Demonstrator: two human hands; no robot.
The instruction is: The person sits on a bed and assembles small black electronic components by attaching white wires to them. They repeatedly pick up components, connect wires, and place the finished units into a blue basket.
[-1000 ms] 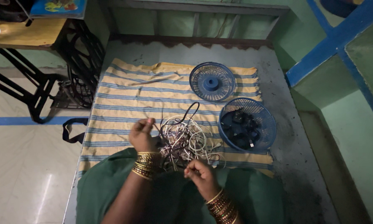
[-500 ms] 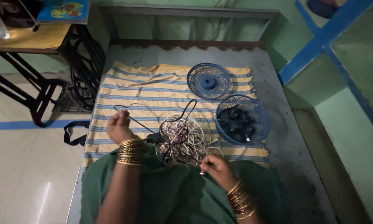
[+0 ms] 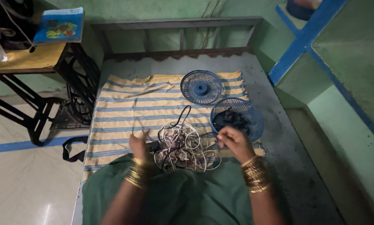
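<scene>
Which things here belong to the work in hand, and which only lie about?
In use:
left hand
right hand
tangle of cables
blue basket of dark parts
striped cloth

Lying about:
blue lid
book
wooden table

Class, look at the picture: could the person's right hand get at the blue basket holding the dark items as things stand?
Probably yes. The right hand is raised right beside the blue basket, at its near rim, and nothing lies between them.
</scene>
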